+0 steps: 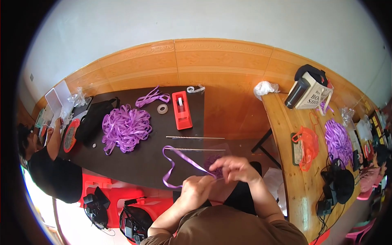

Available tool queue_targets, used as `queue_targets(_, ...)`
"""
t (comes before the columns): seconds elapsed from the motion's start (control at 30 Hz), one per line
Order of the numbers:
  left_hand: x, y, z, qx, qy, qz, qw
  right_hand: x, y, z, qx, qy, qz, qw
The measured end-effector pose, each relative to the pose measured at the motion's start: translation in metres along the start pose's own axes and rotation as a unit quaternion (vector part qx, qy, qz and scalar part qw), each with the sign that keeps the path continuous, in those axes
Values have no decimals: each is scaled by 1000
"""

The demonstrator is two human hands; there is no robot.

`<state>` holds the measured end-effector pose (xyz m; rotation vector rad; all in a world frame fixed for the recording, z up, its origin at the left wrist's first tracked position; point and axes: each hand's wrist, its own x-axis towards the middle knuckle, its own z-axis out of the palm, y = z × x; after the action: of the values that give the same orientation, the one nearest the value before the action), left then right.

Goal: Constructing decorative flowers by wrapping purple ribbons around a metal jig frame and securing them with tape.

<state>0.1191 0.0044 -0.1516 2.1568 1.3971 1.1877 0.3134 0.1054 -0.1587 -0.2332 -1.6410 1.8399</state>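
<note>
Just past the front edge of the dark table, my left hand (pixel 195 191) is closed on a purple ribbon (pixel 171 164), which loops up over the tabletop and back. Close by on its right, my right hand (pixel 238 169) has its fingers bent and apart near the ribbon's end. Whether a thin strip stretches between the two hands is too small to make out. Two thin rods (pixel 195 137) lie crosswise beyond the ribbon. A red tape dispenser (pixel 182 111) stands farther back, beside a roll of tape (pixel 162 109).
A big purple ribbon heap (pixel 126 128) and a smaller bundle (pixel 153 97) lie on the dark table (pixel 157 143). At left, a person in black (pixel 53 175) sits by a red tray (pixel 71 135). The wooden table (pixel 300 192) at right bears an orange bag (pixel 308 149), more ribbon (pixel 338 141) and a tote (pixel 312 94).
</note>
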Motion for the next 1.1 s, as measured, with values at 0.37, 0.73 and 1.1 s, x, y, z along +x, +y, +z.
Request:
queue_targets(0.37,35,34,14,-379,-137,-132,906,-48,-56,-11,-28,47,-46,997)
queue_targets(0.73,38,2,30,-541,-204,-299,759,-69,-38,-41,-134,341,-77,927)
queue_targets(1.1,55,7,29,-539,-195,-291,766,-42,-15,-1,9,68,55,996)
